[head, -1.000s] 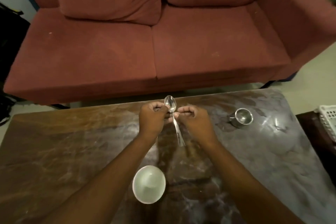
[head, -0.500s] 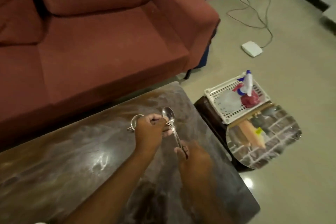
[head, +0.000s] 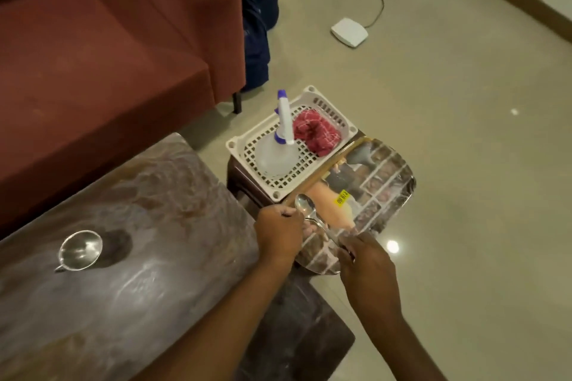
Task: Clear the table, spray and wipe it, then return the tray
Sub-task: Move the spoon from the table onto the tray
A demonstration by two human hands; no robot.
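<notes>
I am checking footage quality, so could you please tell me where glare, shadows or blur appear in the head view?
Head view: a small bright glare spot lies on the floor beside the right hand; a broad sheen crosses the table near the steel cup, whose dark shadow falls to its right; the left hand and the spoon look slightly soft.

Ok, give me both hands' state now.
Left hand: holds the spoon near its bowl.
Right hand: holds the spoon's handle end.

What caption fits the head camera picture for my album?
Left hand and right hand hold a spoon above the printed tray, beside a basket with spray bottle and red cloth.
</notes>
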